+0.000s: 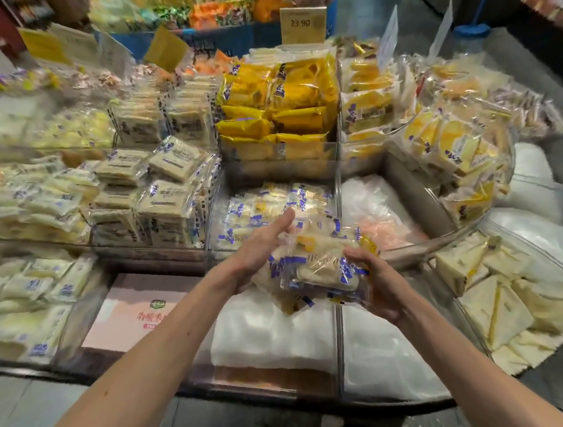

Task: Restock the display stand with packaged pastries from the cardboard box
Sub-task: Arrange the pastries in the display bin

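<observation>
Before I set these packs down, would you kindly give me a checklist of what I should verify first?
1. Right hand curls round the pastry bundle: ok.
2. Left hand steadies the bundle's other side with straight fingers: ok.
3. Matching blue-printed packs lie just beyond the hands, so that looks like the right spot: ok.
4. Room above those packs: looks ok.
5. Number of packs in the bundle: cannot tell.
6. Wrappers undamaged: cannot tell, too blurred.
</observation>
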